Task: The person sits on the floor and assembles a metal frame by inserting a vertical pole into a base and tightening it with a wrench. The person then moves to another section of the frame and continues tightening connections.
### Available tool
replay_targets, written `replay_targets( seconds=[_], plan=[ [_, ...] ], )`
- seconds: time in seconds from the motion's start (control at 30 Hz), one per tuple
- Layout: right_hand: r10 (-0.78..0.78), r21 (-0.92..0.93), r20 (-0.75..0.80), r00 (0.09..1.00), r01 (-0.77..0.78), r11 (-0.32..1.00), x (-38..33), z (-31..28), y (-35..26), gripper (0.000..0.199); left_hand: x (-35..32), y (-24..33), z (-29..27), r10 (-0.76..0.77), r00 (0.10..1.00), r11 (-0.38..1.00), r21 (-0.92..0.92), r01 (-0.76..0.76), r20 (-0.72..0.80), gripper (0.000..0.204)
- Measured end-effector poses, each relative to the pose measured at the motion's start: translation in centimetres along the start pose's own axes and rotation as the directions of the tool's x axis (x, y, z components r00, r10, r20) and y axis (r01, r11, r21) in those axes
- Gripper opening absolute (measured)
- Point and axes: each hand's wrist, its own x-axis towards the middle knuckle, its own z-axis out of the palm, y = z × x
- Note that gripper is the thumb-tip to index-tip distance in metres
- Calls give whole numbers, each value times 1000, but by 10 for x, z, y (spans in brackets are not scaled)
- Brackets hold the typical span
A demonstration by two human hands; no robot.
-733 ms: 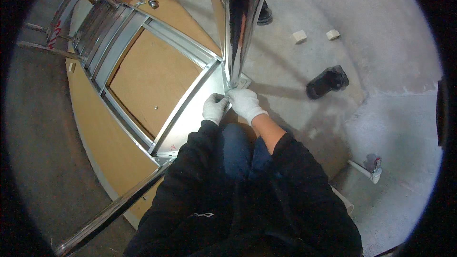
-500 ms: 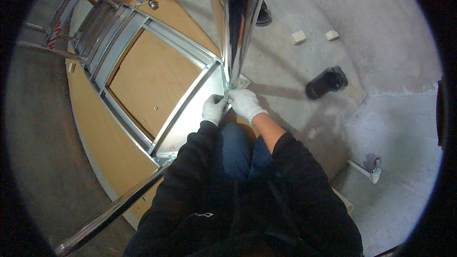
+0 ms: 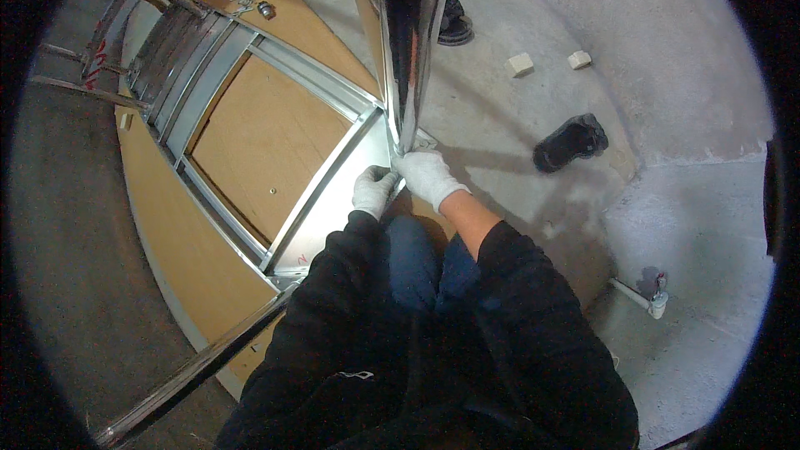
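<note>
"So, what sits nearest on your feed?"

"Black sleeves, then my white-gloved left hand and right hand, close together. The fingers look bent; how tightly they close, or on what, I cannot tell."

"And the polished metal post?"

"Its foot is right at my fingertips, mostly beyond the gloves, with the right hand partly covering it."

"Which way does it point?"

"It looks upright. Its long axis runs from the gloves toward the top edge, broadening as it nears the camera."

"Around it?"

"Silver sheet metal to its left, then brown board; rightward, a black shoe-like object; farther off, two pale blocks."
</note>
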Motion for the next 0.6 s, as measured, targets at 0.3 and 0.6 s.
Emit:
replay_targets(
  seconds=[0.3,0.6],
  plan=[
    [-40,61,-89,995,45,997,-11,-4,0,14,-9,12,0,-42,999,999,-28,42,3,21],
    [-344,-153,9,939,341,927,7,7,6,16,-6,12,1,-51,999,998,43,51,5,18]
  ],
)
